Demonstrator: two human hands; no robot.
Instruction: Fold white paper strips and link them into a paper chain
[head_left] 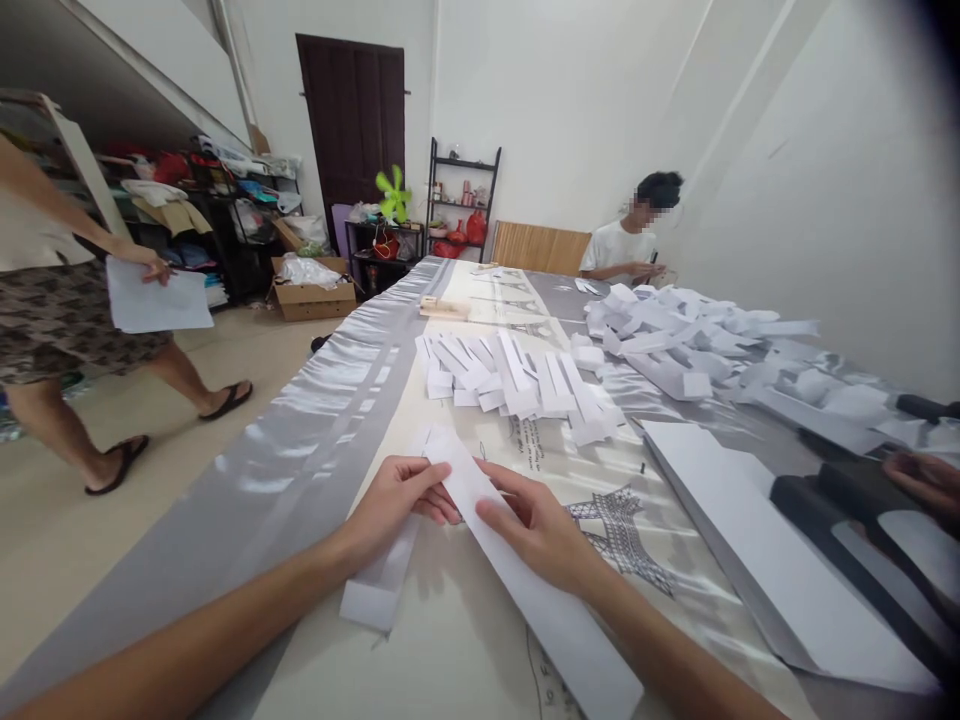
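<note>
A long white paper strip (525, 570) slants across the middle of the view, held between my two hands above the table. My left hand (405, 490) pinches its far end with the thumb on top. My right hand (536, 520) is closed on the strip's right edge, thumb over the paper. Under my left hand lies another piece of white paper (375, 590), its near end folded. Just beyond my hands, several folded paper strips (517, 375) are spread in an overlapping row.
A stack of white sheets (757, 530) lies at the right, beside another person's hand (926, 480). Behind it rises a heap of crumpled paper strips (675, 330). A person (622, 245) sits at the far end. Another person (67, 300) walks at the left holding papers (157, 298).
</note>
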